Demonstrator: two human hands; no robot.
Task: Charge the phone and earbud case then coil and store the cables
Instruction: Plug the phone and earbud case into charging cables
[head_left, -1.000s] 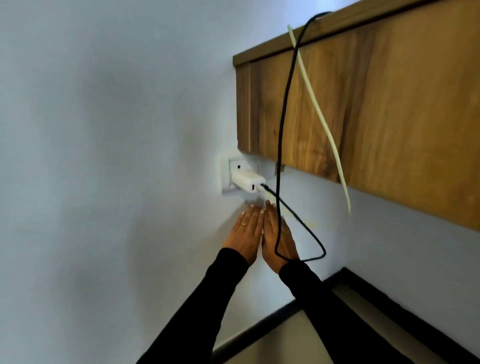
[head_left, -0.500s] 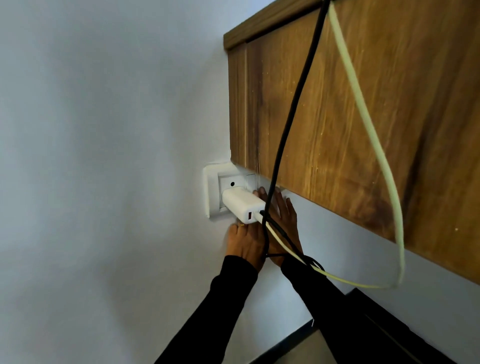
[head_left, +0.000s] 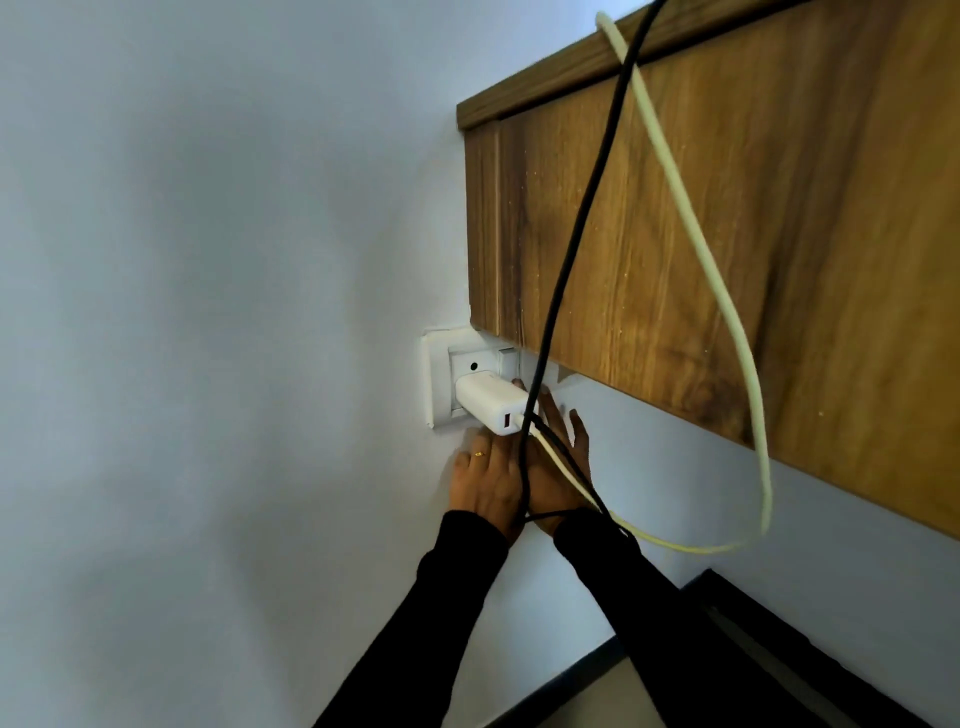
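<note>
Charger (head_left: 488, 402) seated in socket (head_left: 441, 374), both cables (head_left: 691, 228) plugged; your hands (head_left: 519, 483) flat beneath, holding nothing. Devices unseen; coiling remains.

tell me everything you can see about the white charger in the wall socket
The charger is a small white block of smooth, plastic-looking material with rounded edges, plugged into the white socket just below the wooden panel and sticking out from the wall. Its outer end shows a reddish port, free, with a white cable plugged in beside it. A black cable hangs across that end. The right hand reaches up behind it, the left hand lies just below; actual contact is unclear.
</note>
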